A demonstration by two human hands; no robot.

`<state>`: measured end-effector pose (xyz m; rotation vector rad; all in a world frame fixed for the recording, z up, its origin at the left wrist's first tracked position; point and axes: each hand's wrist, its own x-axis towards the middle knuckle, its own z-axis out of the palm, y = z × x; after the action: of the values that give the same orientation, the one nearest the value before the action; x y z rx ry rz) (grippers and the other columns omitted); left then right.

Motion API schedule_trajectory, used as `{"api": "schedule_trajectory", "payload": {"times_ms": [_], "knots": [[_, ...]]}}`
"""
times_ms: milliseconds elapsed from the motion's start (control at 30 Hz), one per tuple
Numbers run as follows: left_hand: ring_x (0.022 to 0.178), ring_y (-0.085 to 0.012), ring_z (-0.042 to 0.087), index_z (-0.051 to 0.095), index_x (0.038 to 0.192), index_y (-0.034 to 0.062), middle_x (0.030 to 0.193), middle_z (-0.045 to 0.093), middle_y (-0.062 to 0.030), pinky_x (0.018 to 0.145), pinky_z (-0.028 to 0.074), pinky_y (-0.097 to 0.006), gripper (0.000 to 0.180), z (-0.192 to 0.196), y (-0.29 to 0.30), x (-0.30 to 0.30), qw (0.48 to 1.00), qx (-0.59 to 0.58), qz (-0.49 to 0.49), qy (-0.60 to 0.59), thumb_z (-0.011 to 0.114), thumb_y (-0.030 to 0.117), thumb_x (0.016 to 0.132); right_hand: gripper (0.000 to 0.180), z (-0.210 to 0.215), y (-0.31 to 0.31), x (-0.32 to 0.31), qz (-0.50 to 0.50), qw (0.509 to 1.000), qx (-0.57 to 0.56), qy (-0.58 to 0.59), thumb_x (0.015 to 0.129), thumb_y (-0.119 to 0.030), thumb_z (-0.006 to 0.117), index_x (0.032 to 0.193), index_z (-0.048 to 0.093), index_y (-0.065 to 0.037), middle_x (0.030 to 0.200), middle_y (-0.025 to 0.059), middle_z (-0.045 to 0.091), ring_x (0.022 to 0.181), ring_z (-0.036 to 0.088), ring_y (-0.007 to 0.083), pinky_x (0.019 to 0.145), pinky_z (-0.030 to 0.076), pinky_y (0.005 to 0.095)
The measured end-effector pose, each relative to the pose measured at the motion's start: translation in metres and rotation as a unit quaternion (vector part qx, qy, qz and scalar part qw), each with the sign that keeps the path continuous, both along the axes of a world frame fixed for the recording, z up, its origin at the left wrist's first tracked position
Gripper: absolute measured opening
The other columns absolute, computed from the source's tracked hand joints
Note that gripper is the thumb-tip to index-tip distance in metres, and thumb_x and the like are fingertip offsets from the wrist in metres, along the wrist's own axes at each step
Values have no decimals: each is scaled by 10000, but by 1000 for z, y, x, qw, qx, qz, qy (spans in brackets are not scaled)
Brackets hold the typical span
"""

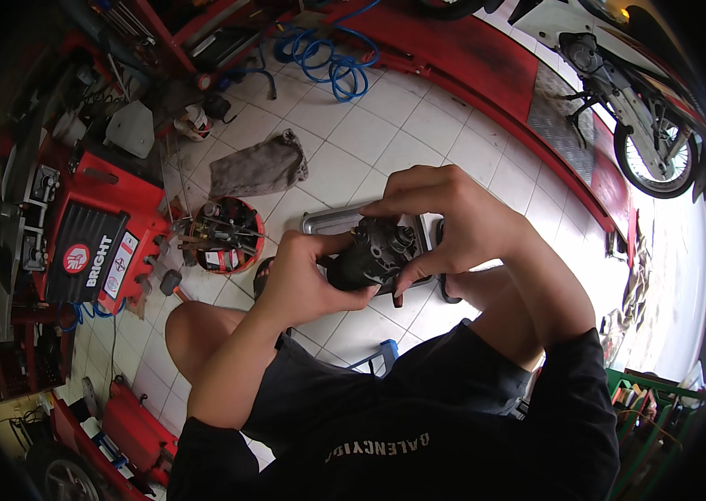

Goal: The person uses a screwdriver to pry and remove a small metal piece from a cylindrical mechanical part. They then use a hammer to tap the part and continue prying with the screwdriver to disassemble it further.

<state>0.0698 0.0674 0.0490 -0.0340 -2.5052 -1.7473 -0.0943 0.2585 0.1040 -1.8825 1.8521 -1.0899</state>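
Left hand [303, 280] and right hand [463, 217] clasp the black metal part [374, 255]. A slackened grip could drop it floorward.

1 head-worn fisheye view looks down from close above the hands [299, 280] [478, 213].

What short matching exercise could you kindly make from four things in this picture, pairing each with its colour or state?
Column one:
1. Dark metal part
2. Hose
3. Cloth
4. Round tub

Column two:
A. Greyish, with dark smudges
B. Holding assorted items
C. Held in the left hand and right hand
D. Blue, lying in loops

Right pairs: 1-C, 2-D, 3-A, 4-B.
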Motion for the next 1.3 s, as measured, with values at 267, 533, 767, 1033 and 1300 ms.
{"api": "schedule_trajectory", "payload": {"times_ms": [267, 533, 767, 1033, 1300], "knots": [[634, -223, 711, 725, 986, -39, 737, 704, -120, 634, 543, -299, 447, -1, 7, -2, 981, -135, 76, 119, 865, 171, 618, 627, -16, -1, 16, -210, 970, 88, 90, 769, -605, 791, 662, 672, 1, 523, 156, 557, 535, 595, 399, 543, 496, 425], [761, -286, 740, 707, 1174, 26, 865, 742, -140, 715, 588, -362, 587, -5, 6, -4, 977, -173, 61, 109, 849, 188, 629, 754, -13, -3, 14, -262, 948, 177, 48, 956, -627, 562, 586, 650, 25, 506, 205, 534, 561, 593, 439, 565, 493, 469], [799, -296, 742, 693, 1203, 36, 933, 748, -139, 724, 590, -360, 598, -11, 2, -3, 968, -179, 96, 149, 842, 164, 638, 618, -4, 6, 12, -161, 965, 205, -1, 951, -504, 645, 621, 629, 19, 523, 182, 516, 541, 554, 402, 572, 456, 460], [866, -288, 756, 696, 1179, 5, 980, 754, -148, 786, 591, -342, 576, -7, 5, -8, 978, -116, 73, 160, 848, 127, 637, 725, 15, 11, 7, -84, 995, -21, 44, 577, -190, 916, 1210, 612, -10, 1173, 188, 642, 1033, 654, 384, 864, 540, 413], [865, -287, 752, 706, 1140, -14, 969, 751, -148, 779, 591, -341, 574, -10, 4, -8, 982, -114, 44, 144, 863, 143, 611, 742, 4, 15, 2, -42, 999, 27, 7, 534, -159, 920, 1201, 645, 16, 1075, 164, 654, 997, 650, 377, 867, 535, 432]]}}
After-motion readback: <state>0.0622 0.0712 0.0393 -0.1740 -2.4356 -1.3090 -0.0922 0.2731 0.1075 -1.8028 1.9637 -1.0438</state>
